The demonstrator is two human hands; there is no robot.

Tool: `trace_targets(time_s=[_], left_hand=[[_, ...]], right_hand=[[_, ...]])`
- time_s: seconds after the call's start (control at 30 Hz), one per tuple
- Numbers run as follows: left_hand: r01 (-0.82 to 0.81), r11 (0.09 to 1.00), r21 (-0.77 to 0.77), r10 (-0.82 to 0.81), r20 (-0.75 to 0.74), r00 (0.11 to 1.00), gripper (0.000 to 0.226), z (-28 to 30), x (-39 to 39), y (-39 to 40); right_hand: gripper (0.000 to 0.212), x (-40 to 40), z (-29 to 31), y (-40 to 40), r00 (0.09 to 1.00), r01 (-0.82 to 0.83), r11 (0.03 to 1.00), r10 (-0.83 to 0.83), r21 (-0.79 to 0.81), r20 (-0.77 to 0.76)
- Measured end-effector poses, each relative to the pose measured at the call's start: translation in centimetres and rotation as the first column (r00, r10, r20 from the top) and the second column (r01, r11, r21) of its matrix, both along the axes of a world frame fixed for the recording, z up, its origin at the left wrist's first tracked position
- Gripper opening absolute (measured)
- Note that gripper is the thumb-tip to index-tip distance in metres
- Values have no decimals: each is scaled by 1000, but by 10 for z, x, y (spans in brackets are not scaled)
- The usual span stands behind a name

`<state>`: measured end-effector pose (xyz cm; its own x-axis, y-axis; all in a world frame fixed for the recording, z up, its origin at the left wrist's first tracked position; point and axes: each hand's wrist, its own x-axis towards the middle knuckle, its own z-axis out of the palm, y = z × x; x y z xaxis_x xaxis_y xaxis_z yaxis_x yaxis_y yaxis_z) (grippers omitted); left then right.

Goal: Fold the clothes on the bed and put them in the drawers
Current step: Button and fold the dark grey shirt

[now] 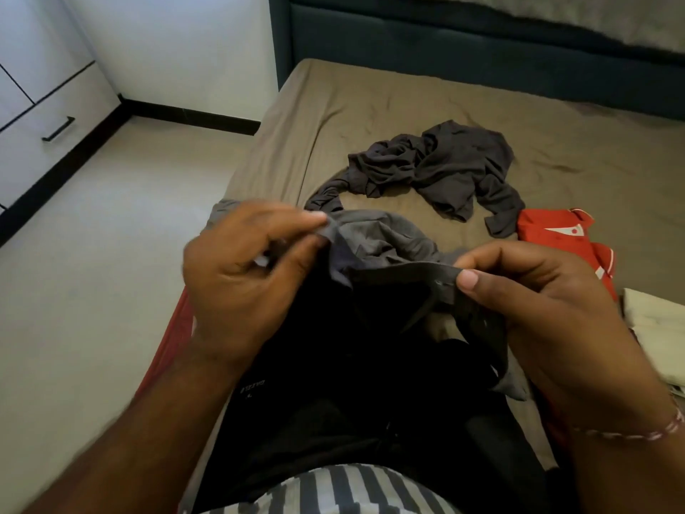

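step: we stretch the grey garment [374,241] over the bed [370,98] to find its edges | left hand [244,276] pinches one edge | right hand [533,291] pinches the buttoned band | dark shirt [437,165] waits crumpled beyond

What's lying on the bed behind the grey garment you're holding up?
Behind the grey garment, a crumpled dark grey shirt lies on the brown sheet, with an orange-red shirt to its right. Both hands, left and right, pinch the garment, which covers the sheet beneath it.
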<state>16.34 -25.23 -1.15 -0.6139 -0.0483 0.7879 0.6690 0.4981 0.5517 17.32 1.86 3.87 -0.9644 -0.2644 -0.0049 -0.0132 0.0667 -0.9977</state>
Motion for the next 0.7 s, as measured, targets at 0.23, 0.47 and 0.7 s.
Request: trace_targets(time_s=[0.23,0.47,0.7], left_hand=[[229,966,-120,-236,-56,970,11,15,16,37],[242,960,-138,-251,-47,967,11,9,17,45],[215,958,-191,-226,-35,974,11,8,16,44]], right_hand=[[21,8,10,-19,997,-32,990,40,-136,61],[20,12,8,-23,999,5,989,3,-146,54],[21,12,6,-25,999,19,990,-13,-141,39]])
